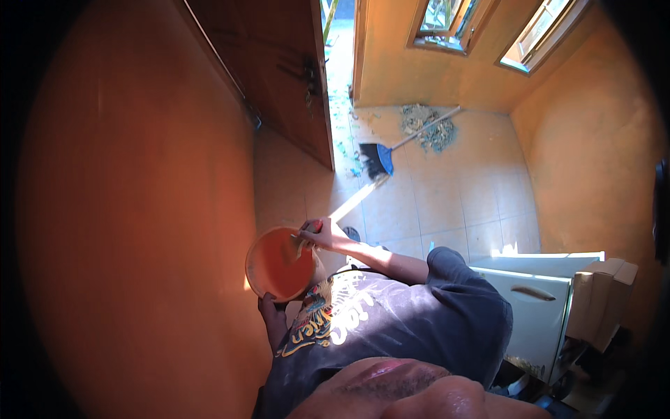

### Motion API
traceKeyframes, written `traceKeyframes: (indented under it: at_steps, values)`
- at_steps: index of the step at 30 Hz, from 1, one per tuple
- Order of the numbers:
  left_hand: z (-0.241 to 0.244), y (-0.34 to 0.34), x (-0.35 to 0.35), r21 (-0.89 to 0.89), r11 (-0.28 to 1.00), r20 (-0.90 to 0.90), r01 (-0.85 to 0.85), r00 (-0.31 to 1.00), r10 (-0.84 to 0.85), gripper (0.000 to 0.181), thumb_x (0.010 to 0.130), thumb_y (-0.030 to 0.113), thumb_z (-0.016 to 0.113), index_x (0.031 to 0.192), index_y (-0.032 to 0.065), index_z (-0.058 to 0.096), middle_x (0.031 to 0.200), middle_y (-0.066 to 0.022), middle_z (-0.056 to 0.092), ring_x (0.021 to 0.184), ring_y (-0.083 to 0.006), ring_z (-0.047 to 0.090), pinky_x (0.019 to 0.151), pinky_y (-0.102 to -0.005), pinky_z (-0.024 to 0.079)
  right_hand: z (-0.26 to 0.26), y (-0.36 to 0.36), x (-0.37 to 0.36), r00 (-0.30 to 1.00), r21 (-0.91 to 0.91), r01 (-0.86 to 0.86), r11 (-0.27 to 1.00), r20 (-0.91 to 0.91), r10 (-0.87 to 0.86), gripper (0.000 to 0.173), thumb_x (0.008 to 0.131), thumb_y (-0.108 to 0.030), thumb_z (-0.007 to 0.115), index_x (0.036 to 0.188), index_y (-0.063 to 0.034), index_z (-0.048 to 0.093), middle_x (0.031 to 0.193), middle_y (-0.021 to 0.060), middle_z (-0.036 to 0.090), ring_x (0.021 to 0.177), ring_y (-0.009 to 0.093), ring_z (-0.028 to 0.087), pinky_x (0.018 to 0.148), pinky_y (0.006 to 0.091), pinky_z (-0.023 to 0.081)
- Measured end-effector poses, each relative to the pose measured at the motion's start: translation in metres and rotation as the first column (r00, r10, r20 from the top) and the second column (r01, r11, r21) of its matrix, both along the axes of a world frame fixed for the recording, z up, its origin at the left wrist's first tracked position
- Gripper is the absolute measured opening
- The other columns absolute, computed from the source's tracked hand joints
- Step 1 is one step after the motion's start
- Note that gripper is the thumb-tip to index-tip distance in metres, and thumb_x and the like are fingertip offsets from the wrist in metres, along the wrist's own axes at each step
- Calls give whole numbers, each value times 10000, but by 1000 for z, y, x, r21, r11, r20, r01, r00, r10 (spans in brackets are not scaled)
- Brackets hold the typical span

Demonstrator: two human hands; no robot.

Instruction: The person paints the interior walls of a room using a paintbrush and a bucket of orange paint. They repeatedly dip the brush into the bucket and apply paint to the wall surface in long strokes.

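A round bucket (256, 272) with orange contents sits before me at the left, beside the orange wall. My left hand (271, 309) holds the bucket's near rim. Above the far right part of the bucket, my right hand (316, 234) grips a paintbrush (316, 226) by its red handle. The brush's lower part is blurred and dim against the orange inside, so whether it touches the paint cannot be told.
An open wooden door (272, 68) stands ahead. On the tiled floor lie a blue-and-black broom (384, 158) and a pile of debris (429, 125). A white cabinet or small refrigerator (523, 309) with a cardboard box (599, 301) stands at right, below windows (445, 23) in the far wall.
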State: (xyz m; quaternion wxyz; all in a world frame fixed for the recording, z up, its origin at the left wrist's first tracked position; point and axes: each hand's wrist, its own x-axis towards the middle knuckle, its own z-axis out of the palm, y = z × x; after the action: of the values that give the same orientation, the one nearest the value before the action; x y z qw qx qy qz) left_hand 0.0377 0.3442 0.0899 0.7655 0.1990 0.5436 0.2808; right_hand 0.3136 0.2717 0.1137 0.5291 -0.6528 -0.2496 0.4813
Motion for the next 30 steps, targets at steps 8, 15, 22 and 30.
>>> traceKeyframes:
  at_steps: [8, 15, 22, 30]
  values:
    - [-12, 40, 101, 130, 990, -46, 54, 998, -48, 636, 640, 27, 511, 1275, 53, 495, 1118, -156, 581, 968, -356, 630, 752, -518, 575, 11, -3, 116, 972, 111, 142, 984, -202, -117, 257, 904, -229, 638, 975, 16, 671, 790, 83, 709, 671, 126, 682, 580, 231, 535]
    - [-90, 89, 117, 684, 634, -163, 361, 923, -350, 623, 704, 44, 515, 1323, 75, 450, 1224, -148, 528, 1072, -355, 585, 847, -545, 545, 6, 15, 169, 945, 171, 194, 966, -298, -136, 277, 928, -220, 603, 1040, 30, 644, 888, 115, 712, 715, 165, 700, 605, 233, 551]
    - [-52, 155, 172, 140, 981, 51, 131, 989, -139, 540, 794, 99, 538, 1321, 23, 449, 1279, -146, 521, 1131, -294, 566, 894, -440, 540, 8, 79, 189, 906, 156, 191, 969, -408, -112, 253, 927, -216, 624, 1047, 7, 615, 857, 89, 689, 750, 127, 676, 601, 211, 512]
    - [-14, 230, 235, 393, 912, 80, 114, 984, -158, 577, 839, 278, 664, 1270, -56, 476, 1116, -147, 603, 946, -228, 645, 746, -357, 563, 28, 164, 234, 936, 211, 193, 958, -331, -115, 274, 902, -200, 615, 1095, -6, 614, 916, 84, 698, 813, 148, 672, 683, 254, 513]
